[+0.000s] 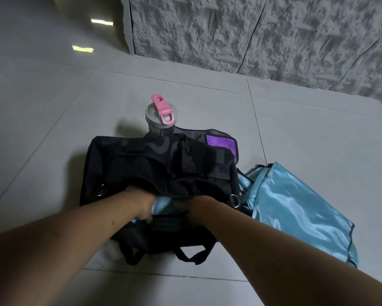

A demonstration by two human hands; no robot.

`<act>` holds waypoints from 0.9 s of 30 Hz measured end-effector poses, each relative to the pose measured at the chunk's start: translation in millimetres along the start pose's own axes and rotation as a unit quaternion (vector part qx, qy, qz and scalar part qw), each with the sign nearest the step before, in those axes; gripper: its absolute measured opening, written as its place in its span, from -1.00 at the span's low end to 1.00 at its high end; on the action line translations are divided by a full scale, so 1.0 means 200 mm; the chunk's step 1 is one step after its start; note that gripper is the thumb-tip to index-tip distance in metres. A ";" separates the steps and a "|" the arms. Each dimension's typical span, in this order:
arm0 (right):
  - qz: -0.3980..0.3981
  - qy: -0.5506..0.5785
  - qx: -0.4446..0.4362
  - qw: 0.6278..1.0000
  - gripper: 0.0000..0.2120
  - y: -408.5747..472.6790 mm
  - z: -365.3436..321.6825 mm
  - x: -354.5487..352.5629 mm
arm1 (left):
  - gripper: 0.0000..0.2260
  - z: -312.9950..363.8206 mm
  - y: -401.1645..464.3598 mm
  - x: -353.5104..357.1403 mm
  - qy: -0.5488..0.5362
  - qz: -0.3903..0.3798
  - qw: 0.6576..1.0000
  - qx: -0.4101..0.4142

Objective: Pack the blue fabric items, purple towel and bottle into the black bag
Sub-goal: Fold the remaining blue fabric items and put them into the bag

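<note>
Both hands, left hand (144, 208) and right hand (196, 206), sit inside the black bag (159, 168) on blue fabric (161, 205); finger positions cannot be told. Recommend pressing it flat, leaving room for the bottle (161, 117) beyond.

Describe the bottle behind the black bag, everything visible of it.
The bottle stands upright on the tiled floor, just behind the black bag, which hides its lower body. It has a grey, plastic-looking lid with a pink flip cap and a pink loop pointing away from the camera. The visible body looks dark and translucent. Neither hand touches it.
</note>
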State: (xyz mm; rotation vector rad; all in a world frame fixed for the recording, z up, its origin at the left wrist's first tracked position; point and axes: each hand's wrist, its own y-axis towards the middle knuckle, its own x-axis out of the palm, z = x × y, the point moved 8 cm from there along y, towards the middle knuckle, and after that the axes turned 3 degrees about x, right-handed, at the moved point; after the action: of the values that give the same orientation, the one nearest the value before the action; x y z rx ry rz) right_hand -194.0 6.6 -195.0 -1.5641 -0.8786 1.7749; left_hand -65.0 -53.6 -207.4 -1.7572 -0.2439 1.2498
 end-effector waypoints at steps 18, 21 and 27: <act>0.323 0.520 0.115 0.782 -0.69 -0.73 1.09 0.25 | -0.85 0.90 -0.54 -0.47 -0.220 0.165 0.918 0.285; 0.309 0.539 0.223 0.751 -0.81 -0.69 1.39 0.55 | -0.80 1.13 -0.47 -0.47 -0.336 0.133 0.877 0.316; 0.283 0.566 0.306 0.711 -0.67 -0.63 1.57 0.90 | -0.53 1.36 -0.19 -0.50 -0.367 0.143 0.880 0.265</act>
State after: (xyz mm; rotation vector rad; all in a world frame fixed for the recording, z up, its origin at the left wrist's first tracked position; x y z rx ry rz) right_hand -525.3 198.9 -175.0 -2.0284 0.7818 0.8362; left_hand -322.2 58.9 -126.6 -0.8102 -0.0530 1.9517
